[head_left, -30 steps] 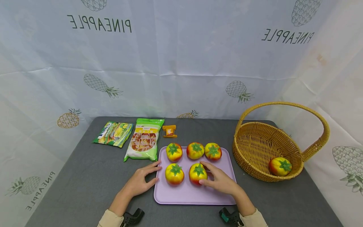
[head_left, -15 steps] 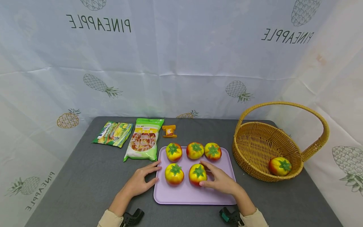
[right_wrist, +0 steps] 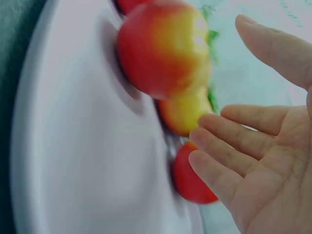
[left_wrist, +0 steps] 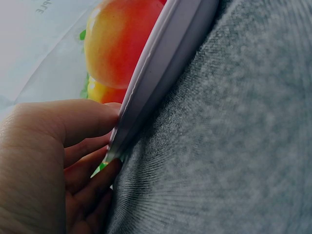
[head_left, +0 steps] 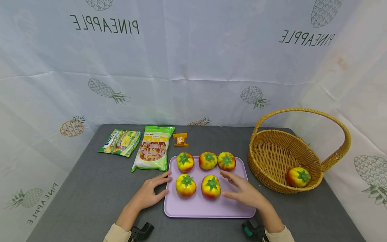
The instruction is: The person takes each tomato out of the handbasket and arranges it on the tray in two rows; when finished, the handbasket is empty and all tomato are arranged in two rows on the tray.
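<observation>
A lilac tray [head_left: 193,207] on the grey table carries several red-yellow toy tomatoes with green tops. My left hand [head_left: 150,191] rests at the tray's left edge; its thumb lies on the rim [left_wrist: 141,105] and its fingers touch below it. My right hand [head_left: 242,190] hovers open over the tray's right side, just right of the front right tomato [head_left: 210,186] and apart from it. The right wrist view shows that tomato [right_wrist: 163,46] in front of the spread fingers [right_wrist: 229,146]. The front left tomato [head_left: 185,185] sits between my hands.
A wicker basket [head_left: 273,158] with a tall handle stands right of the tray, one tomato [head_left: 298,177] inside. Two snack bags [head_left: 153,152] [head_left: 121,142] and a small orange packet [head_left: 180,139] lie behind the tray on the left. A pineapple-print cloth hangs behind.
My right hand has let go of the front right tomato and pulled back to the right, fingers spread. The left hand has stayed at the tray's edge.
</observation>
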The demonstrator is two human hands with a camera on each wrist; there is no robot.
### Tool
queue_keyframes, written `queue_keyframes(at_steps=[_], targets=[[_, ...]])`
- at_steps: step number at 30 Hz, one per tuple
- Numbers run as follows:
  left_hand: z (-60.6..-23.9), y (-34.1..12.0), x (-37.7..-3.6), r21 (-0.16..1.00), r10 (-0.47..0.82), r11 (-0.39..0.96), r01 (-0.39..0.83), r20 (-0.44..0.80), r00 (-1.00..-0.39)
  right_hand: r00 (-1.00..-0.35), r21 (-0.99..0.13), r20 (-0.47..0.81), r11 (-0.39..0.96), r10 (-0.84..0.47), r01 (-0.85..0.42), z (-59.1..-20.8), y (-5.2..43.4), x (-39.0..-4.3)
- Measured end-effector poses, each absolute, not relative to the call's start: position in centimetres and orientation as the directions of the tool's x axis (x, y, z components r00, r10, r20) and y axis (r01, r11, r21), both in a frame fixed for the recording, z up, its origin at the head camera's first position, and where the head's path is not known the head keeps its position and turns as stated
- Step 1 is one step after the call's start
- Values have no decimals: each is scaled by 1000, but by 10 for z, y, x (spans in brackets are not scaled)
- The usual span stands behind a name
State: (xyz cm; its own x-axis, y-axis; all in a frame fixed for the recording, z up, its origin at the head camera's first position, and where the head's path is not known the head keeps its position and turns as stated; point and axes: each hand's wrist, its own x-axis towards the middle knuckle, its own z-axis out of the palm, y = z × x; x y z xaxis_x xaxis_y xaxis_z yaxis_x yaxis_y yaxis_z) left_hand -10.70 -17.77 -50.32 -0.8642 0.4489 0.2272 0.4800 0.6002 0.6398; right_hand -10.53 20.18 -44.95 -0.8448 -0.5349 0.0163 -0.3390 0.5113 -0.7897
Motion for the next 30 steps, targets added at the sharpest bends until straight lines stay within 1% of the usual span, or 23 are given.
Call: queue_keyframes(at_steps=[5, 11, 17, 20, 24, 30], targets=[[-502, -178, -107, 644, 449, 600, 474, 219, -866, -872, -763, 68, 538, -484, -358, -440, 221, -100], [-501, -178, -106, 645, 452, 601, 471, 212, -867, -905, -752, 113, 560, -409, -347, -428, 252, -94], [-504, -177, -107, 637, 445, 604, 479, 230, -866, -918, -763, 190, 536, -349, -361, -415, 287, -90], [-505, -178, -107, 630, 442, 605, 486, 242, -864, -923, -743, 222, 559, -314, -369, -409, 304, -89], [-504, -178, -106, 639, 442, 599, 482, 237, -865, -940, -705, 225, 623, -258, -340, -402, 325, -89], [-502, -178, -106, 648, 445, 599, 471, 219, -868, -954, -693, 216, 656, -208, -300, -398, 364, -92]])
